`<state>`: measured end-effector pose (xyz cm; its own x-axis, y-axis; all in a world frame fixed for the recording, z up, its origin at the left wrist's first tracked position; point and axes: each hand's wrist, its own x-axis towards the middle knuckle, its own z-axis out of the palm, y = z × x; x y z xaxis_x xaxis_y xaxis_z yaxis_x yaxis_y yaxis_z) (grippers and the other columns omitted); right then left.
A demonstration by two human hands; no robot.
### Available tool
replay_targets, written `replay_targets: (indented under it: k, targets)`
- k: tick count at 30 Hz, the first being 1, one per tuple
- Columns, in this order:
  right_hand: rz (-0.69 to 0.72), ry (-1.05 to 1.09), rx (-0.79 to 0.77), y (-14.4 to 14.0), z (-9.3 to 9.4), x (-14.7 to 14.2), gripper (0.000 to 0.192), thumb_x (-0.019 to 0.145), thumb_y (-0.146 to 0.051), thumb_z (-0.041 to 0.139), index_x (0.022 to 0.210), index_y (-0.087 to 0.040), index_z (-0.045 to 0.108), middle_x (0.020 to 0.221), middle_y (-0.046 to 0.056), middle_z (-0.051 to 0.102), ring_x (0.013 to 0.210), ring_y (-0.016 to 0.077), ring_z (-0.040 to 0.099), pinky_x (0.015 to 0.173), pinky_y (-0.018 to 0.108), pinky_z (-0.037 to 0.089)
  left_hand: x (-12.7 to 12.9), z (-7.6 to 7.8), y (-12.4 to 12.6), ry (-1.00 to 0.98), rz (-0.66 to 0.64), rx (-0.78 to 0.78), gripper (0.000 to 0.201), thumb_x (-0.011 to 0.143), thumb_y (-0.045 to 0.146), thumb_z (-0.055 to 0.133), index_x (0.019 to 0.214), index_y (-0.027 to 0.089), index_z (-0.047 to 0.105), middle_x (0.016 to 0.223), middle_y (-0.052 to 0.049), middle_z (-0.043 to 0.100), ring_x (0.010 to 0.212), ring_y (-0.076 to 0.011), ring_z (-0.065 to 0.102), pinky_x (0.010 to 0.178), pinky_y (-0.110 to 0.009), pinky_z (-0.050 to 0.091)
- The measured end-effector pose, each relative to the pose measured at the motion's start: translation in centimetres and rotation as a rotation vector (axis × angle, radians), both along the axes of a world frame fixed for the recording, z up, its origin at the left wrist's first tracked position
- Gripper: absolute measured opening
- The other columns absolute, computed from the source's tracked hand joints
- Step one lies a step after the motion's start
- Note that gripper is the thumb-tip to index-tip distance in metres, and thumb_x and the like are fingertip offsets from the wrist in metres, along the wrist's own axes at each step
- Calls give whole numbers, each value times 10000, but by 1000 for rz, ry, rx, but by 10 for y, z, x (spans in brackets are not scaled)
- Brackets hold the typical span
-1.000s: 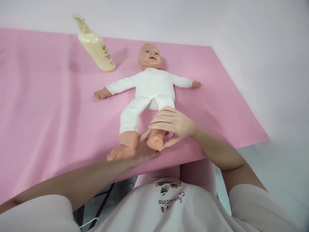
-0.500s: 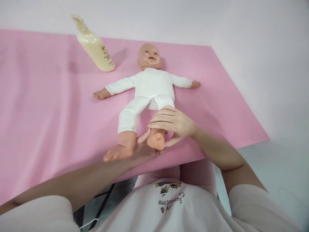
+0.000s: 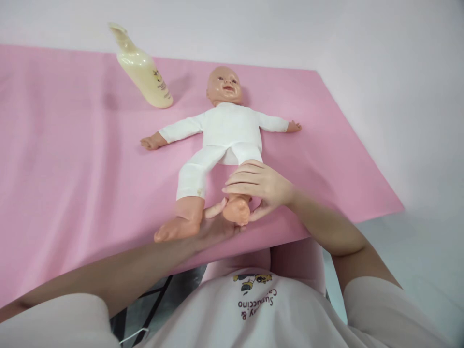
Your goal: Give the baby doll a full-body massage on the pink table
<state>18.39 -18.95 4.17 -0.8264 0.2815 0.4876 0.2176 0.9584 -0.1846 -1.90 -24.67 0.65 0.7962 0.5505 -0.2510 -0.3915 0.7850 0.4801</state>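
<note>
A baby doll [image 3: 232, 124] in white long-sleeved clothing lies on its back on a pink-covered table, arms spread out. My right hand [image 3: 266, 183] is wrapped over the lower leg on the right side of the view, fingers across the shin and thumb beside the foot. Beneath that foot [image 3: 237, 211], my left hand [image 3: 217, 228] cups it palm up, with the thumb along its left side and the fingertips showing past the toes. The doll's other bare foot [image 3: 177, 228] rests over my left wrist area.
A pump bottle [image 3: 143, 75] of pale yellow liquid stands at the back left, near the doll's head. The pink cover [image 3: 348, 164] runs to a table corner at right. My body is close against the front edge, with a dark frame [image 3: 155, 297] below.
The held foot has shifted slightly to the right and turned a little between my hands. My hands stay in nearly the same place, and the bottle has not moved.
</note>
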Motion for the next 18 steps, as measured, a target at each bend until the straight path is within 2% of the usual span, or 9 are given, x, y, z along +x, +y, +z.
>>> replay_targets:
  k: [4, 10, 13, 16, 18]
  targets:
    - [-5, 22, 4, -1, -1, -1, 515, 904, -583, 478, 1164, -154, 592, 1096, 99, 648, 1096, 211, 551, 975, 402, 394, 1, 6, 0, -43, -41, -168, 316, 942, 393, 537, 1103, 155, 670, 1008, 3, 687, 918, -105, 596, 854, -248, 468]
    - [-4, -56, 36, -1, -2, -1, 492, 916, -549, 468, 1189, -153, 573, 1110, 108, 629, 1106, 213, 532, 977, 409, 389, 0, -9, 2, -72, -44, -118, 291, 875, 424, 618, 1047, 199, 685, 1089, 8, 677, 945, -125, 573, 830, -255, 465]
    - [1, -101, 61, 1, -3, -1, 495, 916, -543, 473, 1204, -150, 563, 1114, 116, 623, 1106, 219, 529, 974, 416, 390, -1, -11, 1, -52, -50, -90, 319, 940, 434, 493, 1072, 206, 673, 1088, 13, 668, 947, -120, 570, 833, -256, 447]
    - [5, -95, 74, 2, -4, 0, 519, 918, -561, 461, 1209, -143, 557, 1111, 120, 622, 1100, 222, 530, 977, 418, 387, 0, -1, -1, -12, -34, -76, 401, 1002, 391, 326, 1125, 195, 653, 1083, 17, 662, 949, -105, 571, 854, -258, 430]
    - [8, -91, 71, 2, -4, 0, 539, 918, -580, 452, 1213, -140, 550, 1110, 119, 622, 1095, 221, 527, 978, 415, 384, 1, 4, -2, -5, -22, -79, 417, 1005, 383, 304, 1123, 197, 658, 1094, 20, 664, 924, -100, 580, 847, -249, 433]
